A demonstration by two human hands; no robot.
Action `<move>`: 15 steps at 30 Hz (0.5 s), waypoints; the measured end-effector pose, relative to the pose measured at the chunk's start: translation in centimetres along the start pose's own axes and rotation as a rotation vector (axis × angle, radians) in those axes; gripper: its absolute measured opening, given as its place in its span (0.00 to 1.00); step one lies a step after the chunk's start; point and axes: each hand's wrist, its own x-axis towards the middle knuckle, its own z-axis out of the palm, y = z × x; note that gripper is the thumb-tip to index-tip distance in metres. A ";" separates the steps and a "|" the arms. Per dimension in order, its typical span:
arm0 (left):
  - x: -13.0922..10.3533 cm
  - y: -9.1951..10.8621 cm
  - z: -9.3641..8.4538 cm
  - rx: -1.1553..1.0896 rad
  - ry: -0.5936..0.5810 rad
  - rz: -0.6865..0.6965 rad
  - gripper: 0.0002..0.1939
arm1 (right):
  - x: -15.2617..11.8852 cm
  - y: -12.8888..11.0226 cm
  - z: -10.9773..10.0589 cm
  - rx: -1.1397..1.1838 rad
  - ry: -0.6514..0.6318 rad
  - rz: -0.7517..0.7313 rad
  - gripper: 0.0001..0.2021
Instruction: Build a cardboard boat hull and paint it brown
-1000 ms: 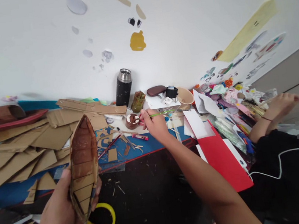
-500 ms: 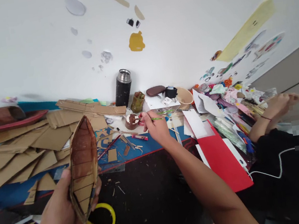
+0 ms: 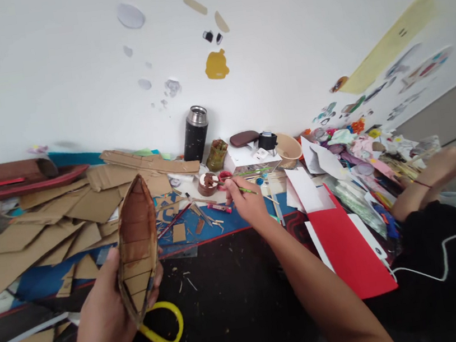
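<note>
My left hand is closed round a small cardboard model boat, held up on its end with the hollow inside facing me. Brown paint covers the boat's far part, while its near part shows bare cardboard. In my right hand, the fingers pinch a thin green paintbrush. The brush's tip reaches a small pot of brown paint. A red paint pot stands just beside it. Scissors with yellow and red handles lie below the boat, partly hidden by my left hand.
Cardboard pieces are heaped at the left. A black flask and a murky jar stand by the wall. A red sheet lies to the right, near a pile of craft scraps and another person's arm.
The view has shifted, so most things sit further right. My right hand has tilted the paintbrush, its tip now at the brown paint pot. The boat stays in my left hand.
</note>
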 end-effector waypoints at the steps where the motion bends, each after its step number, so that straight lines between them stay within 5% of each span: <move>1: 0.2 -0.2 -0.2 0.003 -0.033 0.026 0.16 | -0.2 0.1 0.0 0.019 0.009 0.005 0.21; 8: 0.6 -0.4 -0.7 -0.037 -0.164 0.159 0.16 | -0.9 -0.2 -0.1 0.190 0.076 0.066 0.24; 15: 1.0 -0.4 -0.9 -0.090 -0.205 0.183 0.16 | -3.2 -4.6 0.6 0.634 0.008 0.164 0.28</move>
